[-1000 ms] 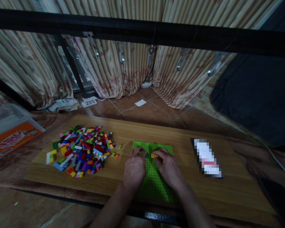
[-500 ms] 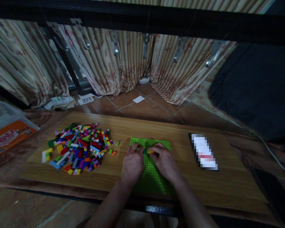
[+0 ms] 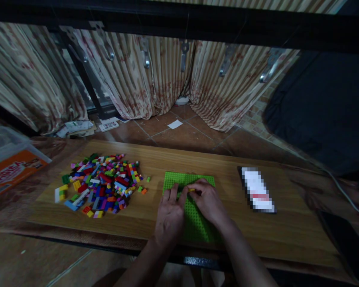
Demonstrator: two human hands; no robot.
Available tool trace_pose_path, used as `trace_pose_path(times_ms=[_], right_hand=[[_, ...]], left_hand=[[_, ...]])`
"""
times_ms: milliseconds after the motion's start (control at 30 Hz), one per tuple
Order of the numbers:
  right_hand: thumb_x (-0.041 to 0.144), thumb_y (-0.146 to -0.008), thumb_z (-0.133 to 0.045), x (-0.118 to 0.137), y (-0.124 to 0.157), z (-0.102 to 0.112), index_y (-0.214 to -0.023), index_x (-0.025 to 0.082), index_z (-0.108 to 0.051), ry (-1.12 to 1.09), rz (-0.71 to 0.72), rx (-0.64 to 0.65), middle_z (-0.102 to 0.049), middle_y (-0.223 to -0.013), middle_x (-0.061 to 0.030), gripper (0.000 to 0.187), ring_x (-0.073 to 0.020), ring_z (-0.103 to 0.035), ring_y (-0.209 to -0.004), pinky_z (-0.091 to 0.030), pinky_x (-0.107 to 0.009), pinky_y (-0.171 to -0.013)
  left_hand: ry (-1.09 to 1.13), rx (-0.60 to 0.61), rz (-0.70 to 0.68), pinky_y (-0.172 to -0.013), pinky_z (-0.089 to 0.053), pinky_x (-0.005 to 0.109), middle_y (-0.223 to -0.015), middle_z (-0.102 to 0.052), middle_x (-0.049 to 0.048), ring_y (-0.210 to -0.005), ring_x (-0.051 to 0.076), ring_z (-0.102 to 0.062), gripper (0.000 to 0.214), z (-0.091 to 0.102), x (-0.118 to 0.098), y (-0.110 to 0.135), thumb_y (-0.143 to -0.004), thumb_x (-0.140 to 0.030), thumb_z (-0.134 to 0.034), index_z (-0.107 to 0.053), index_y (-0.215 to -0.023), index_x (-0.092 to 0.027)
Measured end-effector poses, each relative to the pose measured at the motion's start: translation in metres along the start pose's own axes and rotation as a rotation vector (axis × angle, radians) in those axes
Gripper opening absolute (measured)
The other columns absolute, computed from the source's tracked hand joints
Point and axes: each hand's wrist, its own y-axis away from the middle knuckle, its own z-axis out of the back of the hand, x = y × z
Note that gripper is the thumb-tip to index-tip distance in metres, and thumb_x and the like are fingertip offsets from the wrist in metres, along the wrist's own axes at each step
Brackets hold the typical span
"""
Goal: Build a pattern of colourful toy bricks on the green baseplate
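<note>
Over the upper half of a bright green studded baseplate (image 3: pixel 179 176), my two hands meet at the fingertips. Between them a small yellow toy brick (image 3: pixel 192 190) shows, mostly covered by fingers. My right hand (image 3: pixel 208 201) pinches it from the right with thumb and index finger. On the other side, my left hand (image 3: pixel 171 207) has its thumb and index finger closed at the brick's left end, its other fingers bent towards the plate. Fingers hide any dark green brick there. Whether the yellow brick touches the baseplate I cannot tell.
To the left on the wooden table (image 3: pixel 227 235) lies a heap of many-coloured toy bricks (image 3: pixel 103 181), with a few loose ones beside it. A phone (image 3: pixel 257 190), its screen blurred, lies to the right. A clear box with an orange label (image 3: pixel 16 169) stands far left.
My left hand has shifted slightly right and its fingers now cover the dark green brick seen before. Less of the yellow brick shows. My right hand has barely moved.
</note>
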Motion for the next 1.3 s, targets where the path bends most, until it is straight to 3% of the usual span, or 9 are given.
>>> trace_pose_path(times_ms=[300, 567, 767, 1033, 1200, 1300], right_hand=[[0.011, -0.077, -0.056, -0.001, -0.002, -0.003, -0.082, 0.021, -0.074, 0.047, -0.021, -0.001, -0.063, -0.082, -0.0044, 0.022, -0.0164, -0.060, -0.073, -0.048, -0.030, -0.071], [0.017, -0.084, -0.052, 0.003, -0.001, 0.003, -0.085, 0.018, -0.074, 0.072, -0.077, 0.006, -0.068, -0.087, -0.0072, 0.022, -0.0183, -0.063, -0.081, -0.047, -0.031, -0.078], [0.025, -0.080, -0.058, 0.000, -0.003, 0.001, -0.078, 0.020, -0.074, 0.035, -0.220, -0.065, -0.071, -0.085, -0.0061, 0.017, -0.0194, -0.065, -0.077, -0.048, -0.032, -0.075], [0.028, -0.077, -0.061, -0.015, -0.007, -0.003, -0.074, 0.022, -0.074, -0.040, -0.230, -0.030, -0.072, -0.080, -0.0045, 0.015, -0.0201, -0.066, -0.077, -0.048, -0.033, -0.077], [0.029, -0.077, -0.060, -0.013, -0.003, -0.008, -0.074, 0.021, -0.074, -0.050, -0.182, -0.094, -0.072, -0.081, -0.0057, 0.017, -0.0212, -0.066, -0.078, -0.050, -0.035, -0.077], [0.033, -0.081, -0.056, -0.015, 0.001, -0.005, -0.084, 0.020, -0.074, -0.096, -0.169, -0.156, -0.073, -0.087, -0.0069, 0.022, -0.0216, -0.067, -0.082, -0.051, -0.035, -0.080]], left_hand=[[-0.098, 0.064, 0.025, -0.086, -0.052, 0.042, -0.133, -0.055, 0.0147, -0.109, 0.029, -0.057, 0.047, 0.007, -0.009, -0.003, -0.088, -0.008, -0.040, -0.054, -0.132, -0.019], [-0.160, 0.090, 0.001, -0.084, -0.054, 0.039, -0.133, -0.057, 0.0080, -0.107, 0.026, -0.057, 0.044, 0.008, -0.010, -0.009, -0.090, -0.009, -0.039, -0.056, -0.129, -0.019], [-0.194, 0.015, -0.012, -0.079, -0.055, 0.040, -0.130, -0.059, 0.0101, -0.102, 0.026, -0.058, 0.043, 0.001, -0.012, -0.005, -0.089, -0.010, -0.042, -0.057, -0.128, -0.017], [-0.292, -0.125, 0.020, -0.078, -0.053, 0.043, -0.133, -0.055, 0.0152, -0.103, 0.028, -0.056, 0.046, -0.028, -0.027, -0.002, -0.084, -0.004, -0.042, -0.059, -0.125, -0.012], [-0.163, -0.092, 0.045, -0.081, -0.053, 0.045, -0.131, -0.058, 0.0112, -0.102, 0.028, -0.058, 0.051, -0.023, -0.020, 0.000, -0.082, -0.003, -0.042, -0.057, -0.129, -0.017], [-0.011, -0.061, 0.067, -0.090, -0.051, 0.045, -0.135, -0.055, 0.0095, -0.108, 0.028, -0.057, 0.056, -0.013, -0.014, 0.005, -0.078, -0.003, -0.044, -0.054, -0.132, -0.018]])
